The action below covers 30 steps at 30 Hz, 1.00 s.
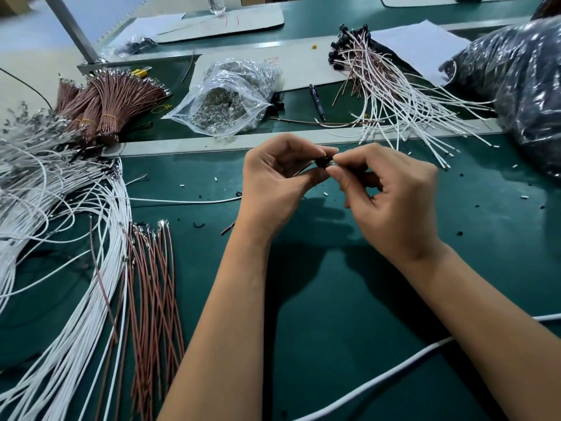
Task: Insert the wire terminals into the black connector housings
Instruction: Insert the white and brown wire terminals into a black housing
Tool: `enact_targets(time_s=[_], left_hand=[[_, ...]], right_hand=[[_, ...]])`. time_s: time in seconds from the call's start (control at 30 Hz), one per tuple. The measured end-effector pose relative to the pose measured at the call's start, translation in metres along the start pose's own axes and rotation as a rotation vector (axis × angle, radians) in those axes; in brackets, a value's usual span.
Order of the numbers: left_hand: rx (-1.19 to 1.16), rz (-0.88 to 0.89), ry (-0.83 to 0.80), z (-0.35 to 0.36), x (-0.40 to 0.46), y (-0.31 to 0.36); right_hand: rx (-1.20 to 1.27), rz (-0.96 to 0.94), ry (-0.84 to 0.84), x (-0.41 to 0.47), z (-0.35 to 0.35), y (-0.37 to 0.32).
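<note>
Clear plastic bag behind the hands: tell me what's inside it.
The clear plastic bag holds a heap of small shiny transparent pieces; their exact kind is too small to tell, and its crumpled folds hide the lower layers.

Hands (303, 180) meet mid-table, connector housing (322, 162) pinched between them. Loose wires (76, 238) at 9 o'clock, fanning toward 7. Bundled wires (103, 98) at 10. Bag of terminals (224, 98) at 12, pen (317, 101) just right of it. Finished assemblies (382, 86) at 1. Large bag (522, 86) at 2.

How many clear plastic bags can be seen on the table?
1: the clear plastic bag lies behind the hands, between the bundled brown wires and the pen.
</note>
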<state>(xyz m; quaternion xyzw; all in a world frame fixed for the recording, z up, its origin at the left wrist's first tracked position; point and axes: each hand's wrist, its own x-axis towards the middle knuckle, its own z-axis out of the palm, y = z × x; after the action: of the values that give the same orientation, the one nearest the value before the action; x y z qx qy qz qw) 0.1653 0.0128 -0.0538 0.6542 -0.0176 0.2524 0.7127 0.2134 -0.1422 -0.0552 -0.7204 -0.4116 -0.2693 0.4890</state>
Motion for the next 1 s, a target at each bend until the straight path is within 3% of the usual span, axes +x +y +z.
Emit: enact_targets(time_s=[0.53,1.0], left_hand=[[0.503,0.144,0.063,0.001,0.004,-0.014],[0.4,-0.008,0.011,-0.005,0.002,-0.013]], right_hand=[[0.077,0.322,-0.087,-0.003,0.002,0.012],[0.289,0.462,-0.162,-0.003,0.001,0.024]])
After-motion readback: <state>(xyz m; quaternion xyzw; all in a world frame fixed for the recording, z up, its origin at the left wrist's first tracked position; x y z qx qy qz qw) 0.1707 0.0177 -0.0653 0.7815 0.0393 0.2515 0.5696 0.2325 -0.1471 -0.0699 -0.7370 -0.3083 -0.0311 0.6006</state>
